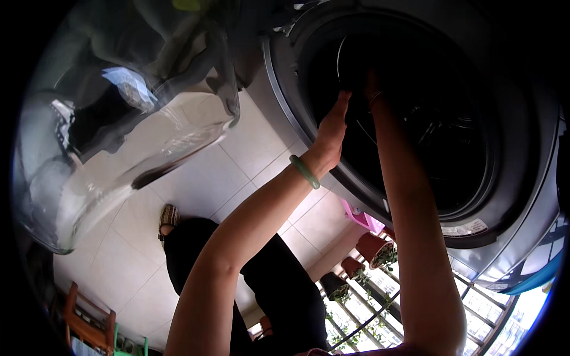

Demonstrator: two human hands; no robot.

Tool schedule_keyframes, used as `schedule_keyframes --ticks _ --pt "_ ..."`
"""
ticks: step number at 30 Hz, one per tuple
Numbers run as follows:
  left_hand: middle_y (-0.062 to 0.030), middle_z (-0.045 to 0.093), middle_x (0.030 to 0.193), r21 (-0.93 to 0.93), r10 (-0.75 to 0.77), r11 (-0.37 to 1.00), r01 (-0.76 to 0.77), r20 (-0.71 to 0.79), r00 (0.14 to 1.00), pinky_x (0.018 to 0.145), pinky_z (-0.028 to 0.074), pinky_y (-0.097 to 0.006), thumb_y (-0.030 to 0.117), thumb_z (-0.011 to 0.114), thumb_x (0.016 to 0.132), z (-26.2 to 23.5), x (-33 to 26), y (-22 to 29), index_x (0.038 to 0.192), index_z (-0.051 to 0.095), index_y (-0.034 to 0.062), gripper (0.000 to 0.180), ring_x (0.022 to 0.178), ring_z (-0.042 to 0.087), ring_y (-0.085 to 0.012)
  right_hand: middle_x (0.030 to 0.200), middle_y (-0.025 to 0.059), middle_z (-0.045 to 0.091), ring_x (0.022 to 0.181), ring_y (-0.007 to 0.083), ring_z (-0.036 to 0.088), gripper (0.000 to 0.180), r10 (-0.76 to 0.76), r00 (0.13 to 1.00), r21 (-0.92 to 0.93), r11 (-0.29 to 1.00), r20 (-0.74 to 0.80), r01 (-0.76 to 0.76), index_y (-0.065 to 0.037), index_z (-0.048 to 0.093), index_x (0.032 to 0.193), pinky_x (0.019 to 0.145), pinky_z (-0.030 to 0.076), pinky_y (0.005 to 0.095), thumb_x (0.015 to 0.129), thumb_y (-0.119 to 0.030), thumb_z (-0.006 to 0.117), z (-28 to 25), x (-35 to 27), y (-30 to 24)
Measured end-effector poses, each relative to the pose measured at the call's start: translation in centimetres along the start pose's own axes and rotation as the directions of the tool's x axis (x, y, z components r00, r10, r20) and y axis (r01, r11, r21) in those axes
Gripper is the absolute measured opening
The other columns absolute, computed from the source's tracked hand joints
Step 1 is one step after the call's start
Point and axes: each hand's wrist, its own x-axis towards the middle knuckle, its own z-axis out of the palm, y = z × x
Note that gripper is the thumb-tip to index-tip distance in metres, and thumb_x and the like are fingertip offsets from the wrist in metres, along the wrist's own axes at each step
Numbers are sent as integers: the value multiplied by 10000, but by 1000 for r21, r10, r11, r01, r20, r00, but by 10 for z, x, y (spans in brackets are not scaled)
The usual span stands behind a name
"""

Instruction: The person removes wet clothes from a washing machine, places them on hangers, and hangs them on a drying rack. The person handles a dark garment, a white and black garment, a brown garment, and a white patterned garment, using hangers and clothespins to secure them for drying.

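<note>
Both my arms reach into the round opening of a front-loading washing machine (279,89). My left hand (333,132), with a green bangle (304,172) on its wrist, is at the left side of the opening. Its fingertips fade into the darkness, so whether they grip anything is hidden. Deeper inside the dark drum (439,136) is my right hand (373,86), a thin band around its wrist. Shadow covers its fingers. The clear glass door (178,130) hangs wide open on the left.
Pale floor tiles (237,160) lie below, with my sandalled foot (169,219) on them. Potted plants (374,249) stand along a railing (475,308) at the lower right, near a pink plastic item (371,222). A wooden stool (89,320) stands at the lower left.
</note>
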Motion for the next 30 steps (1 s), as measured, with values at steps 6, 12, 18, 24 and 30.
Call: schedule_keyframes --ticks 6,12,18,24,30 --pt "-30 126 1635 176 -96 980 95 2 995 1187 71 -402 595 338 998 -12 12 -2 1558 166 130 748 1501 120 -194 1420 132 473 1300 239 447 479 69 997 -275 959 -24 -73 -61 452 1416 1100 344 351 1021 -331 426 -17 21 5" --pt "-34 135 1633 250 -114 962 107 13 993 1186 73 -416 624 315 989 -20 20 -2 1563 127 131 779 1499 126 -184 1372 152 502 1288 266 458 410 213 933 686 726 -291 48 -52 489 1359 1102 351 384 1003 -249 440 18 -27 -49" --pt "-48 296 1580 36 -182 983 182 -6 983 1169 133 -491 655 277 980 -17 29 23 1535 259 192 723 1455 259 -232 1255 104 619 1188 259 550 314 -265 932 935 186 -247 301 -45 595 1203 1085 373 413 991 -261 510 35 -189 -108" --pt "-41 619 1214 -284 -228 803 524 666 710 809 564 -339 562 544 936 -6 -33 56 1286 553 109 572 1002 649 -206 1147 73 612 1083 206 572 377 203 978 820 550 49 -155 -44 591 1173 968 436 341 981 -365 538 10 -364 -74" --pt "-86 676 1037 -7 -221 973 231 267 938 663 593 -271 291 538 1000 81 -156 94 1440 375 101 506 806 705 -165 1385 92 492 1232 218 498 593 237 963 831 503 131 -237 -55 403 1414 1049 385 370 1033 -505 345 2 -380 -73"
